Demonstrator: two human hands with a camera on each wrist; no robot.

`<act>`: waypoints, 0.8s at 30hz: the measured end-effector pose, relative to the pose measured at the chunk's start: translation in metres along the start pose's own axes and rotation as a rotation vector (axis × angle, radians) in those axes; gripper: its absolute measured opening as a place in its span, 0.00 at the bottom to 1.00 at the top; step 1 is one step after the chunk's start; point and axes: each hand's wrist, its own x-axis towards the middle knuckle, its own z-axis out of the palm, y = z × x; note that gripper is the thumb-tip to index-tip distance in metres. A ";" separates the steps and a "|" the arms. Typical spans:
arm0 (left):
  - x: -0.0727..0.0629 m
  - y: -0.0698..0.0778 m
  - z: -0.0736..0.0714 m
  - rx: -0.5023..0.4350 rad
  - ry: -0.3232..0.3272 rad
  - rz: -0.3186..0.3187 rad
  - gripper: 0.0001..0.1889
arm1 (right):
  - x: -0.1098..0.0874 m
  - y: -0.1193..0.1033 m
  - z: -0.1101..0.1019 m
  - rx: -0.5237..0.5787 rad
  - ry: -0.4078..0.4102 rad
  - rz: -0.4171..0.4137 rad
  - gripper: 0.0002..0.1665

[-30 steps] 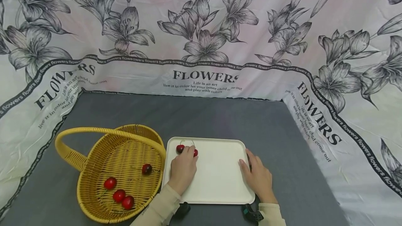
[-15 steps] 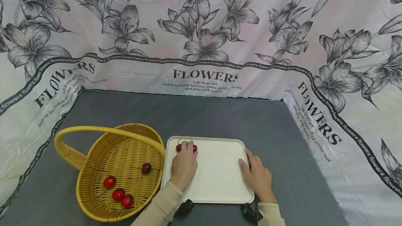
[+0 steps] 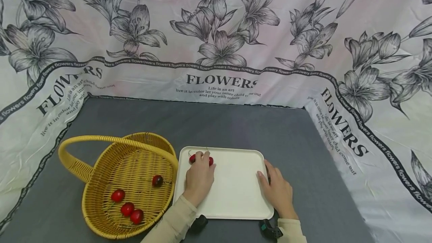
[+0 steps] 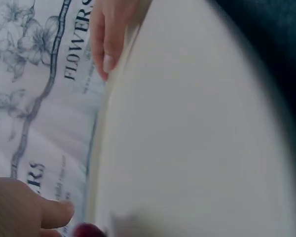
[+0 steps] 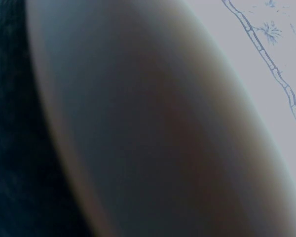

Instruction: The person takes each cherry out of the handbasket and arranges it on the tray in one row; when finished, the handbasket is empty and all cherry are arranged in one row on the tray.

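Two red cherries [image 3: 192,159] with thin stems lie near the far left corner of a white rectangular tray [image 3: 236,183]. My left hand [image 3: 200,179] grips them from above, fingers curled down between and over them, the thumb beside the right-hand cherry [image 3: 211,161]. The fingers partly cover both fruits. In the left wrist view one cherry [image 4: 89,230] shows at the bottom edge, near the thumb. My right hand [image 3: 278,190] holds the tray's right edge, thumb over the rim and fingers along the outer side. The right wrist view is mostly a blurred close surface.
A yellow wicker basket [image 3: 88,205] with a tall arched handle [image 3: 111,139] stands against the tray's left side. Several cherries [image 3: 127,209] lie inside it. The grey tabletop [image 3: 202,123] ends at a floral fabric backdrop [image 3: 222,29] on three sides.
My left hand has moved slightly away from me and to the right over the cherries. Their stems have turned, and the thumb tip now shows. The right hand stays on the tray edge.
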 end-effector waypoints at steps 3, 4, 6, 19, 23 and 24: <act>-0.009 0.007 -0.014 -0.089 -0.031 0.040 0.22 | -0.001 0.000 0.001 -0.001 0.004 -0.003 0.32; -0.013 0.011 -0.021 -0.113 -0.039 0.060 0.21 | -0.001 0.000 0.001 0.003 0.009 -0.007 0.31; -0.021 0.017 -0.038 -0.148 -0.058 0.100 0.20 | -0.001 0.000 0.001 0.007 0.017 -0.014 0.31; -0.053 -0.037 -0.156 -0.044 -0.006 0.000 0.05 | 0.000 0.000 0.001 0.019 0.013 -0.019 0.31; -0.050 -0.078 -0.178 0.030 -0.150 -0.100 0.08 | 0.002 0.001 0.002 0.018 0.016 -0.017 0.31; -0.051 -0.088 -0.183 0.046 -0.184 -0.115 0.08 | 0.001 0.001 0.002 0.014 0.010 -0.015 0.32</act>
